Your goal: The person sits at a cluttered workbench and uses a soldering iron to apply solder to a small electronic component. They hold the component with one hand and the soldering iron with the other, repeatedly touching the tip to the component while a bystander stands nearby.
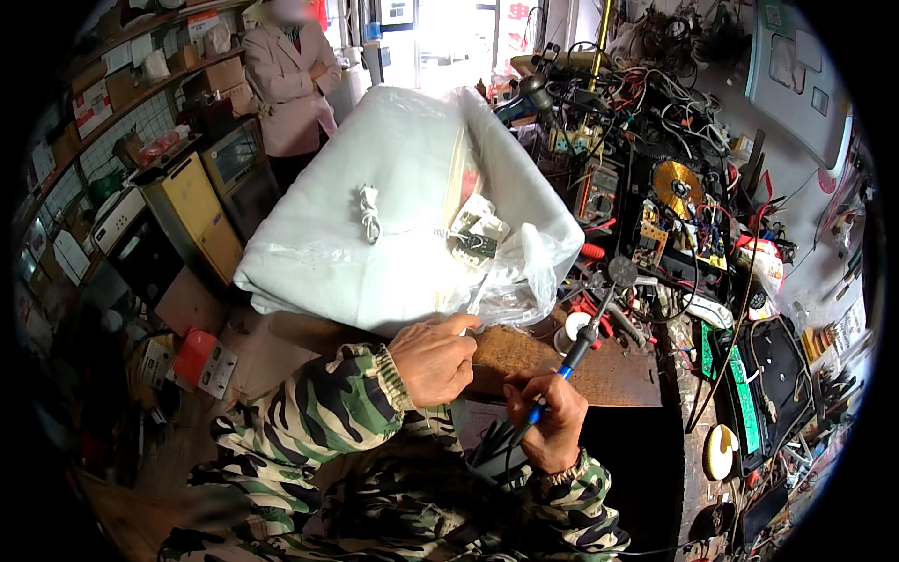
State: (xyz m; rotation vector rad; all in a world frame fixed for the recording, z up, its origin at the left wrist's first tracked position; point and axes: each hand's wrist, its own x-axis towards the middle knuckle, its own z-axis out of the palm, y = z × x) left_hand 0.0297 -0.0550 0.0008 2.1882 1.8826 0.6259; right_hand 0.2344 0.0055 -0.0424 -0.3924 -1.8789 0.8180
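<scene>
My right hand [548, 412] grips a soldering iron [589, 334] by its blue handle. The iron slants up and away to the right, its metal end close to a round grey piece [622, 272]; whether they touch I cannot tell. Left of it, my left hand [433, 361] is closed in a pinch at the near edge of a large appliance wrapped in white foam and clear plastic [328, 272]. What the fingertips hold is too small to name. Farther back on the wrapping lie a small circuit board with white parts [476, 245] and a bundled white cord [369, 214].
A white spool [571, 332] and red-handled tools [599, 318] sit beside the iron on the wooden bench [618, 375]. Tangled cables, a multimeter [597, 195] and opened electronics crowd the right. A person [290, 84] stands at the back left, near shelves and boxy appliances [195, 211].
</scene>
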